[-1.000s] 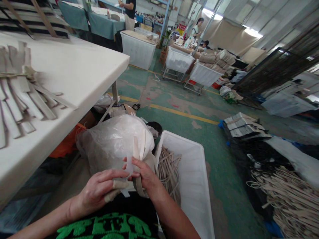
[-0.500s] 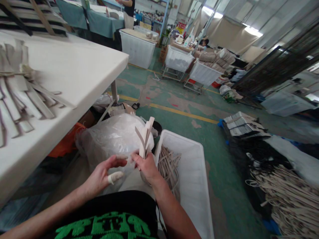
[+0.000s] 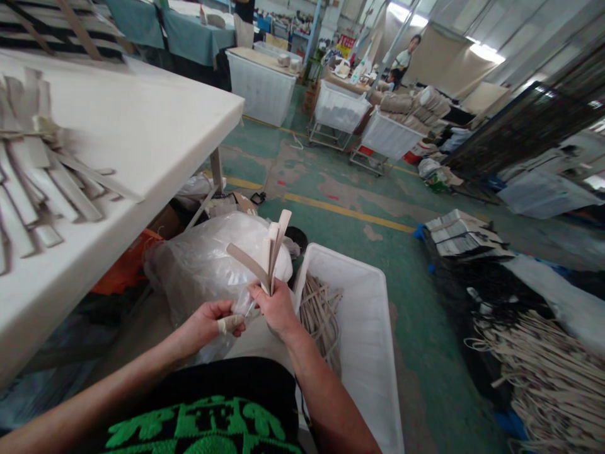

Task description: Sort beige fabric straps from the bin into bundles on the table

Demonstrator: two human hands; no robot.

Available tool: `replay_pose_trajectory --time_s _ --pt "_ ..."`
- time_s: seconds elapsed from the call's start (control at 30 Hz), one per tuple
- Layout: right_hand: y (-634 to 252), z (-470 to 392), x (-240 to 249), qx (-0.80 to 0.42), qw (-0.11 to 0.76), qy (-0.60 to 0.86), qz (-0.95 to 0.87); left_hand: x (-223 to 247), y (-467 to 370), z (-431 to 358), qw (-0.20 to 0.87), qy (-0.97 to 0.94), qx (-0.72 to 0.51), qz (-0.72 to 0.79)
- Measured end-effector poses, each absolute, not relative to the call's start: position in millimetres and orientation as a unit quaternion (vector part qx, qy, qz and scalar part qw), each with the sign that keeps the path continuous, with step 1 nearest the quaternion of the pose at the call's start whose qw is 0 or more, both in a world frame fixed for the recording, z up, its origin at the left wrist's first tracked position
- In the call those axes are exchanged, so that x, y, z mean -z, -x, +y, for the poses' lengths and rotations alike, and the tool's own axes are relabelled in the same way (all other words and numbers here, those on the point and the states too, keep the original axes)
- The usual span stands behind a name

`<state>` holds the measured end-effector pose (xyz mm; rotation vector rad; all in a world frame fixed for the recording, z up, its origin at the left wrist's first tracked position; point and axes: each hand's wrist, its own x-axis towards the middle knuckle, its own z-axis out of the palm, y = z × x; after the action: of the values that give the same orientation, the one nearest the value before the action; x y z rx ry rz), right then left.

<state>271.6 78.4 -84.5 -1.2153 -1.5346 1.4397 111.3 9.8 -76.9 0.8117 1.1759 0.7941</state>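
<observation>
My right hand [image 3: 278,308] is closed around a small bunch of beige flat strips [image 3: 270,252]. Their upper ends stand up and fan out above the fist, and one darker strip [image 3: 248,263] leans to the left. Lower and to the left, my left hand [image 3: 215,323] has its thumb and fingers pinched together, with a beige wrap on the thumb. A thin pale edge runs between the two hands; what the left fingers pinch is too small to make out. Behind both hands lies a clear plastic bag [image 3: 198,252] with pale contents.
Right of my hands stands a white bin [image 3: 363,328] with beige strips inside. A padded white table [image 3: 155,113] at left carries a tied bundle of strips [image 3: 42,164]. More strips [image 3: 558,372] are piled at right. Wheeled bins [image 3: 340,107] and people are farther back.
My left hand has moved right and closed its fingers close to my right hand. In the right hand the strips have spread, one now leaning further left. Another person has come into view at the back.
</observation>
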Motion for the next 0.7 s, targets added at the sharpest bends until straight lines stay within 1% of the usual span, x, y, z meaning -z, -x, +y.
replay_pose_trajectory --time_s 0.17,0.37,0.53,0.6,0.7 --pt "-271.3 80.2 80.9 -0.569 0.351 0.468 -0.578 84.3 -112.5 0.9 0.713 -0.373 -0.284 0.52" --pt "-277.3 87.9 75.3 -0.567 0.362 0.486 -0.558 84.6 -108.3 -7.0 0.709 -0.376 -0.244 0.545" --pt "-280.4 91.6 77.1 -0.578 0.374 0.487 -0.537 84.3 -103.2 -12.5 0.758 -0.372 -0.236 0.481" --pt "-279.5 90.4 77.6 -0.584 0.372 0.48 -0.539 84.0 -103.2 -12.2 0.744 -0.403 -0.227 0.481" --pt "-277.1 88.1 77.6 -0.589 0.374 0.467 -0.543 85.0 -104.0 -10.1 0.691 -0.451 -0.2 0.527"
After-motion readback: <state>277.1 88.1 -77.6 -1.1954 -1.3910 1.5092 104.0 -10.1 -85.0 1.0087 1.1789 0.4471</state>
